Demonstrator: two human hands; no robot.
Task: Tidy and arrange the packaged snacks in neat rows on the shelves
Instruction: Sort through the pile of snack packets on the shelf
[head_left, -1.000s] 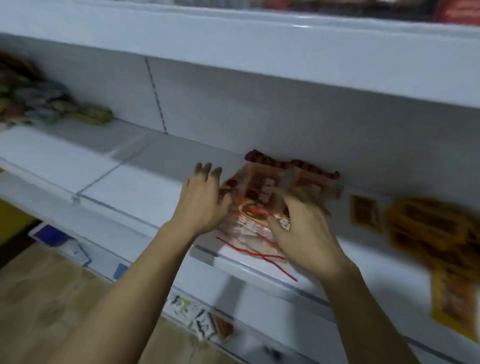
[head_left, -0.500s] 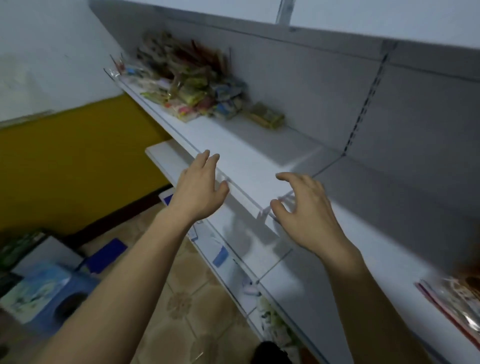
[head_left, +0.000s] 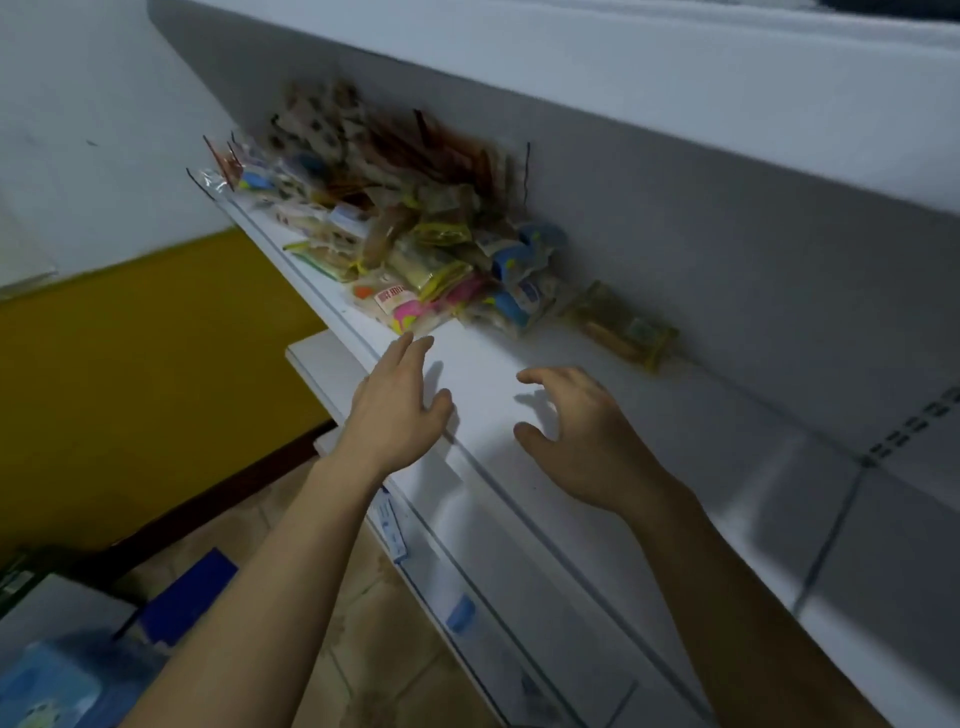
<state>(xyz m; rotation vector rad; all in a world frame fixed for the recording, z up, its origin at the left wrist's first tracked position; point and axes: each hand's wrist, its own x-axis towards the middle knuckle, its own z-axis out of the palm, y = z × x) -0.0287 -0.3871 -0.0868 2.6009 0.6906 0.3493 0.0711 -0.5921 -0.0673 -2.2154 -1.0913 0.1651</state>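
Hands, left (head_left: 400, 415) and right (head_left: 582, 441), fingers spread, empty, near snack heap (head_left: 415, 249); labels seemingly unreadable.

Shelf (head_left: 519, 415): plain white board, grey in the shadow toward the right; white back panel (head_left: 675, 218) with a dark row of slots at far right.
Heap of snack packets (head_left: 405, 234), far left on the shelf: mixed clear, cream, yellow, blue and brown wrappers, too blurred to sort singly.
Nearest packet (head_left: 400, 306): cream face, pink and yellow patches, red lettering.
Lone packet (head_left: 618, 327), right of the heap: olive-yellow and tan.
Price tag (head_left: 460, 613) on the lower shelf edge: light blue.
Wall (head_left: 145, 364), left: white above, mustard yellow below, dark skirting.
Floor (head_left: 363, 623): tan patterned tiles.
Box (head_left: 187, 597), near left: deep blue.
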